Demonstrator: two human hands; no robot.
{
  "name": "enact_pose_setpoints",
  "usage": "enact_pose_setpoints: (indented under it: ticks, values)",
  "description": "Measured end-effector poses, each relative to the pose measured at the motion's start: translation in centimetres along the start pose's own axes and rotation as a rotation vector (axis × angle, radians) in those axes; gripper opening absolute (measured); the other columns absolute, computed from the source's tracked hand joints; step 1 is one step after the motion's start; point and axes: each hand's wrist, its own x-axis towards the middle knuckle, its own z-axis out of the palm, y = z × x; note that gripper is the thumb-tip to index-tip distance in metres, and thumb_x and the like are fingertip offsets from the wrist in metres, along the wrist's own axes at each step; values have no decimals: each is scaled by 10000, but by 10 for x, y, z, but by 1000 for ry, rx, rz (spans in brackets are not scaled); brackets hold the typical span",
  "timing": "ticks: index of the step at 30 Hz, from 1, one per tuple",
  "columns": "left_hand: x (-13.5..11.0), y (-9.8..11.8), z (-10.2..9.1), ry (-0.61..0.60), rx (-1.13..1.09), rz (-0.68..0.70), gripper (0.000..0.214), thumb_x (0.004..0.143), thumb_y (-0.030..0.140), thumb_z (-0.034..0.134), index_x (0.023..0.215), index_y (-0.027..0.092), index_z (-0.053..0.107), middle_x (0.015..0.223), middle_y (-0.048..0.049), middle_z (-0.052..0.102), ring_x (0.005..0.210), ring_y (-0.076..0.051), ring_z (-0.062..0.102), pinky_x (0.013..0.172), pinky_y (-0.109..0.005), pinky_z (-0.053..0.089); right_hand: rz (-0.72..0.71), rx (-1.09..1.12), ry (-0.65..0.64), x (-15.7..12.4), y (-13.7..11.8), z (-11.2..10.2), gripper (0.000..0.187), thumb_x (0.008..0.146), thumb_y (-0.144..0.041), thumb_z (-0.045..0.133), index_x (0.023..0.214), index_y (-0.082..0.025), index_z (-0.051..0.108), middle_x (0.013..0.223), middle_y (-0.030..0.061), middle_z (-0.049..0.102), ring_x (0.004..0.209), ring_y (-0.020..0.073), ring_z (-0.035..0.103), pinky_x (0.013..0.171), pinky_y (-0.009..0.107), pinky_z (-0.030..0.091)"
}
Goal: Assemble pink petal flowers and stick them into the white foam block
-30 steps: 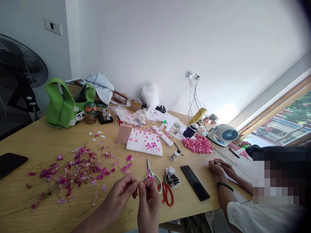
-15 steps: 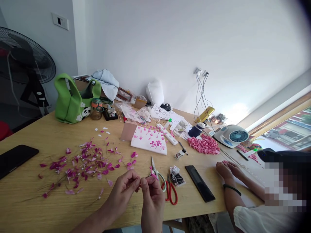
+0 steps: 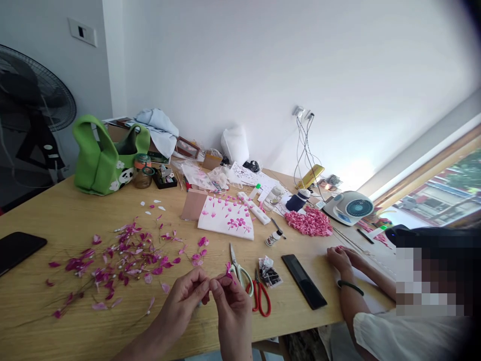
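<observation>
My left hand (image 3: 188, 296) and my right hand (image 3: 233, 308) meet fingertip to fingertip over the near edge of the table. A magenta petal flower (image 3: 228, 269) pokes out above my right index finger, pinched in that hand. My left thumb and forefinger press together right beside it; whatever lies between them is too small to see. Just behind my right hand lie scissors with pale green handles (image 3: 246, 278) and red-handled snips (image 3: 263, 301). To the left spreads a pile of magenta petal sprigs (image 3: 139, 250) on thin stems.
Farther back are a white cloth with pink flowers (image 3: 225, 220), a small bottle (image 3: 273, 237), a pink beaded heap (image 3: 310, 221) and a green bag (image 3: 101, 160). Dark phones (image 3: 304, 281) lie on the table (image 3: 90, 328). At the right, another person's hands (image 3: 341, 258) rest on it.
The view has shifted slightly, moving the scene left. The magenta flower now shows more clearly above my right fingers; both hands stay pinched together.
</observation>
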Motion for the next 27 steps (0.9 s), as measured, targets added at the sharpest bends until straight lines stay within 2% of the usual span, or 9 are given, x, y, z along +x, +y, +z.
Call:
enact_pose_setpoints:
  ticks: [3,8,10,12,16,20,23,27]
  values:
    - [-1,-4,2,13,85,56,333,833,456,525,647,180,524,612,20,437,604,-135,424,575,-230,358,-48,-61,35,-2,1,0,251,845,-358,585,664,-185,555,661,-1,532,622,141,504,614,263,426]
    - [-5,-10,6,109,316,268,264,872,375,491,686,197,550,663,-2,508,635,-149,482,626,-244,374,-175,-265,167,-9,1,3,214,864,-337,559,704,-197,580,727,8,549,724,155,526,696,258,414]
    - [-5,-9,7,135,330,286,262,871,371,493,688,197,561,668,-6,520,641,-152,489,632,-246,375,-181,-261,183,-10,1,5,215,866,-343,554,710,-197,585,729,10,550,735,159,527,720,268,418]
    - [-5,-5,9,134,229,216,276,858,391,515,670,193,551,647,4,496,627,-145,467,612,-242,373,-156,-202,163,-9,1,5,224,864,-351,554,708,-194,585,723,12,551,723,160,524,717,281,431]
    - [2,0,9,63,-210,-9,274,798,399,609,657,173,543,636,18,466,634,-129,448,614,-234,386,-105,-123,69,-5,-2,3,173,842,-343,588,786,-188,643,750,26,567,715,166,534,650,278,452]
    - [6,-3,4,28,-549,-149,224,755,324,685,672,165,550,660,17,508,630,-106,470,629,-224,391,-91,-92,17,-2,-5,0,127,815,-302,630,882,-208,683,871,43,601,826,187,569,744,314,470]
    - [5,-8,0,-39,-627,-163,198,773,279,679,673,156,559,659,14,524,616,-92,467,617,-213,381,-87,-47,2,-2,-7,-1,115,806,-290,643,889,-216,673,883,39,599,838,187,564,747,318,469]
    - [3,-10,-2,-95,-635,-178,184,788,270,667,680,146,584,647,6,538,600,-86,458,602,-213,367,-91,-54,-20,-2,-11,2,103,815,-299,629,807,-198,647,782,18,544,710,150,508,610,257,439]
